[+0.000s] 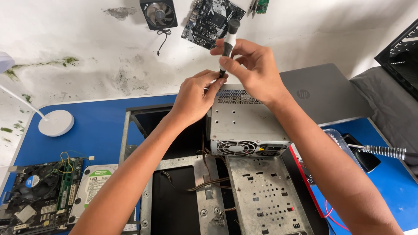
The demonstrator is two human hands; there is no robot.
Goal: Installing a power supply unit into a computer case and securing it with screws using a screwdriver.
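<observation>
My right hand grips a screwdriver with a white and black handle, held upright with its tip down at the far top edge of a grey metal power supply. My left hand pinches the shaft near the tip, resting against the power supply's back left corner. The power supply sits inside an open metal computer case on a blue table. Its fan grille faces me, and brown wires trail from it into the case.
A motherboard and a hard drive lie at the front left. A white lamp base stands at the left. A grey laptop lies at the right, with a black case frame beyond. A cooling fan and another board hang on the wall.
</observation>
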